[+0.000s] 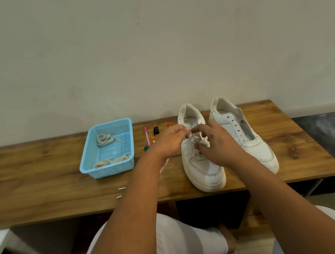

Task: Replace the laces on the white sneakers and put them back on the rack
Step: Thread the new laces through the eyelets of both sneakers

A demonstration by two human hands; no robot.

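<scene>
On the wooden desk (42,194) two white sneakers stand side by side, toes toward the person and heels toward the wall. Both hands work over the left sneaker (202,165), the nearer one to the basket. The left hand (169,140) has its fingers curled, thumb and forefinger pinching a strand of white lace (194,137) just above the eyelets. The right hand (216,141) curls over the shoe's tongue area, its fingertips also closed on the lace where it crosses the eyelets — exactly how the lace threads beneath them is hard to tell, since the fingers cover most of it. A further length of lace seems to trail off the shoe's left side under the left wrist.

The right sneaker (247,135) sits just beside the first, untouched, with no lace in it: its row of eyelets is bare and the tongue shows grey inside the opening.

Left of the shoes, well apart from them, rests a light blue perforated basket (87,159) holding three bundles of off-white laces (105,139) — one coiled near the back, two near the front wall. Between the basket and the left sneaker lie several markers (156,130), including a pink pen (146,135), partly hidden by the left hand. Two small pale bits (122,188) lie on the desk near its front edge.
</scene>
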